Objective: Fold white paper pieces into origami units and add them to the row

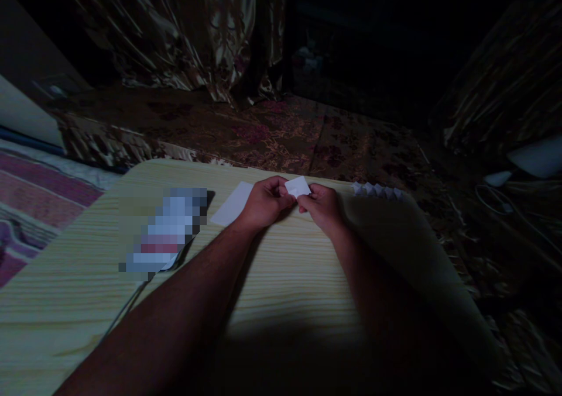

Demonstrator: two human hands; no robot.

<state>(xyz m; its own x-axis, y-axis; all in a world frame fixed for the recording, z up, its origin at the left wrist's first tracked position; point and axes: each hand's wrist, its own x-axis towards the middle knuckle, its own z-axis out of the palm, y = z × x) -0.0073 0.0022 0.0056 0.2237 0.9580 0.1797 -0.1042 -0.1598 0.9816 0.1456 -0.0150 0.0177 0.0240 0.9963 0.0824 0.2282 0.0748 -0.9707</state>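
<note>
One four-cornered white paper piece [297, 185], mid-frame, is gripped by the fingers of the left hand [264, 202] and right hand [325, 205]. One flat sheet [230, 206] and about five pointed shapes [378, 190] rest on the wood-grained worktop [292, 267].

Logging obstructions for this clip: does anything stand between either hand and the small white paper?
Nothing visible does: the left hand and right hand both grip the small white paper directly. The white sheet lies beside the left hand.

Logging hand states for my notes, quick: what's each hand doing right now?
Left hand: closed, pinching the small white paper at its left side.
Right hand: closed, pinching the same paper at its right side.
</note>
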